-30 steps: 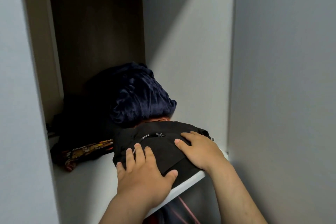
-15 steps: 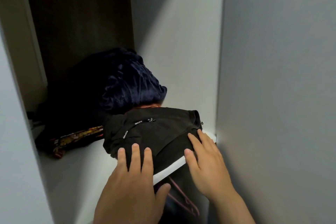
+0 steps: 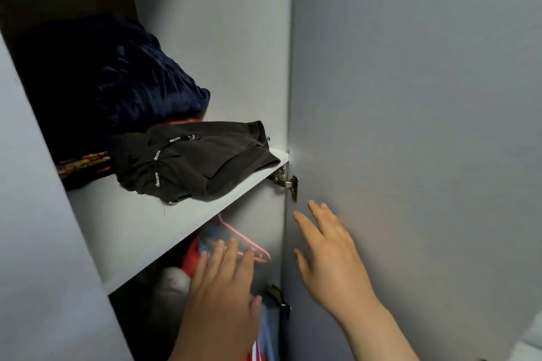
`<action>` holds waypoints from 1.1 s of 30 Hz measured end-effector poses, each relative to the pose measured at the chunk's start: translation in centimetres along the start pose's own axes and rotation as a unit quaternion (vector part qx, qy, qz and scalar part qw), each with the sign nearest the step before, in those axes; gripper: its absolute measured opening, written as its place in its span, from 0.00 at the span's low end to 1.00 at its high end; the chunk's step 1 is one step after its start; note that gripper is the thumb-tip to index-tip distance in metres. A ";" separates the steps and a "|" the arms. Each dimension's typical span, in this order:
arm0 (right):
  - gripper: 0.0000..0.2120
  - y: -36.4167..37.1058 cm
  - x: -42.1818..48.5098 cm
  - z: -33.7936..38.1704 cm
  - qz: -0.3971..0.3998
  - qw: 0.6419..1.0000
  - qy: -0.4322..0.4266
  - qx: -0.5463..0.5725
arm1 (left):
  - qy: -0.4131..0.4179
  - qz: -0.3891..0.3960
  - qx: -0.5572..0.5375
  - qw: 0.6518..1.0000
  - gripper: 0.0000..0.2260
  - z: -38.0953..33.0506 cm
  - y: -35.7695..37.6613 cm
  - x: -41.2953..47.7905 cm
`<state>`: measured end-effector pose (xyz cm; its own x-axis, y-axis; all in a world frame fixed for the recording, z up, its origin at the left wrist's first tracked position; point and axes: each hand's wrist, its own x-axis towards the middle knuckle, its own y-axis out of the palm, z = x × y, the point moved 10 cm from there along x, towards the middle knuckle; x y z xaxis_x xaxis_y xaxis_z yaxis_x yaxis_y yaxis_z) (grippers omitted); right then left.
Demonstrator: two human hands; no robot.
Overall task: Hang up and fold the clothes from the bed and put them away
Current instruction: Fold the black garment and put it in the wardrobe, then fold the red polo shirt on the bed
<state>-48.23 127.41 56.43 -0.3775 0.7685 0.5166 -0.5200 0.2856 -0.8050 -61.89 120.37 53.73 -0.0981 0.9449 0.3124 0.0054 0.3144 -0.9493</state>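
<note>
A folded black garment (image 3: 196, 161) with small white lettering lies on the white wardrobe shelf (image 3: 129, 231), near the shelf's front right corner. Behind it sits a bundled dark blue velvety garment (image 3: 123, 85) on top of a patterned orange-and-black cloth (image 3: 83, 161). My left hand (image 3: 223, 287) hovers below the shelf edge with fingers spread, holding nothing. My right hand (image 3: 325, 255) is open too, fingers straight, close to the inside of the grey wardrobe door (image 3: 410, 126).
Below the shelf hang clothes in red, blue and grey on a pink hanger (image 3: 243, 240). A metal door hinge (image 3: 289, 182) sits at the shelf's right end, a second hinge (image 3: 278, 299) lower down. The wardrobe's left wall (image 3: 35, 243) is close.
Both hands have let go of the black garment and dropped below the shelf. The garment stays on the shelf. My right hand has moved right towards the door.
</note>
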 end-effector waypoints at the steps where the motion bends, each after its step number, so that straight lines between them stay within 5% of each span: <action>1: 0.30 -0.1 -1.2 -0.2 0.004 1.000 0.012 -0.008 | 0.010 0.012 -0.011 1.000 0.39 -0.4 0.6 -0.6; 8: 0.29 -0.4 -9.9 -1.3 0.038 0.995 0.082 -0.043 | 0.058 0.070 -0.039 0.995 0.37 -2.2 2.6 -5.8; 18: 0.25 -5.9 -20.7 -3.4 -0.030 0.980 0.190 -0.048 | 0.164 0.060 -0.143 0.974 0.31 -8.9 2.3 -9.7; 24: 0.19 -10.8 -28.4 -7.5 -0.112 0.953 0.279 -0.042 | 0.324 0.124 -0.226 0.911 0.30 -18.7 3.4 -13.5; 33: 0.22 -12.2 -44.1 -18.4 -0.043 0.848 0.516 -0.110 | 0.478 0.220 -0.197 0.827 0.27 -33.3 11.3 -16.3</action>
<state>-11.16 100.59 38.08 0.5864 0.7985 0.1365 -0.3140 0.3794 -0.8703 -27.06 111.60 39.07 0.8309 0.5564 0.0045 0.1731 -0.2508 -0.9525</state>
